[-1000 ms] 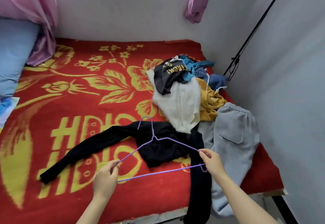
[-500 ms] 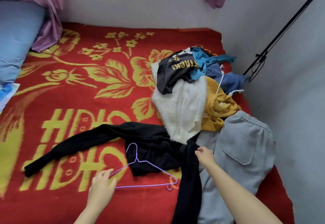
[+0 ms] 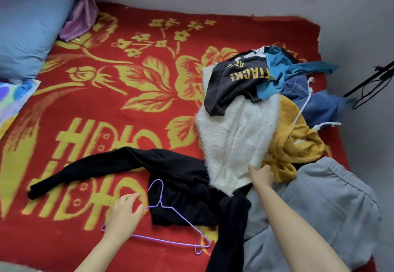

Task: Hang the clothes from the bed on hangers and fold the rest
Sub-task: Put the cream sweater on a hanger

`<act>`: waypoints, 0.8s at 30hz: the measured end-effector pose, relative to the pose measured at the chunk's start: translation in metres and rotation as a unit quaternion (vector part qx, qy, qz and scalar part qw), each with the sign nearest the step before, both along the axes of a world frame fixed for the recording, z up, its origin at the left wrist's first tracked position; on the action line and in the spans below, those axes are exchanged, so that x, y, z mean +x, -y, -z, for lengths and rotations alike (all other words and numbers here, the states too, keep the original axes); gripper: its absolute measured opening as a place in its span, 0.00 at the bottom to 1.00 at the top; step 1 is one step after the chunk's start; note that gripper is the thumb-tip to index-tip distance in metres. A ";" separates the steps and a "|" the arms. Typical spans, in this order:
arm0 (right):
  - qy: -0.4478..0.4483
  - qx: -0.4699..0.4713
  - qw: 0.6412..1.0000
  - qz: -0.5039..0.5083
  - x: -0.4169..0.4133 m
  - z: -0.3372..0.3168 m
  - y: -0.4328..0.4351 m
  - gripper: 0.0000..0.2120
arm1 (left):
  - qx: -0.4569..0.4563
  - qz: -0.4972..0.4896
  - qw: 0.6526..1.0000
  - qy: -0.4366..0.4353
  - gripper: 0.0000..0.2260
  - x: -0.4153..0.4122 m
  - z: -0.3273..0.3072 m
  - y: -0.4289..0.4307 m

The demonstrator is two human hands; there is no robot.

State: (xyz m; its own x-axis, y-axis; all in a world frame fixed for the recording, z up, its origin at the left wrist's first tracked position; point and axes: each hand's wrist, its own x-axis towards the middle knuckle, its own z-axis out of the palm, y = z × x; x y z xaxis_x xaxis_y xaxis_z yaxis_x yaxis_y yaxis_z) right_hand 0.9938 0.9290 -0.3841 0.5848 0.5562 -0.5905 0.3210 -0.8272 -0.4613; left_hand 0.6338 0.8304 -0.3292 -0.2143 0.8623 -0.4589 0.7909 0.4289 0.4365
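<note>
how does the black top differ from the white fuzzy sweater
The black top is smooth and lies spread out, one sleeve stretched left; the white fuzzy sweater is fluffy and bunched up. The purple hanger rests on the black top, while the right hand is at the white fuzzy sweater's hem. Both lie on the red blanket, unhung.

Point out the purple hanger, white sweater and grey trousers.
purple hanger [image 3: 160, 201], head view, neck below the hook.
white sweater [image 3: 236, 139], head view, middle of its body.
grey trousers [image 3: 309, 197], head view, fabric below the waistband.
</note>
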 end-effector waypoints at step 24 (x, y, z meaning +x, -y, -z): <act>-0.106 0.258 0.945 0.168 -0.017 -0.039 0.037 0.11 | 0.010 -0.021 0.990 0.139 0.13 0.005 -0.001 0.030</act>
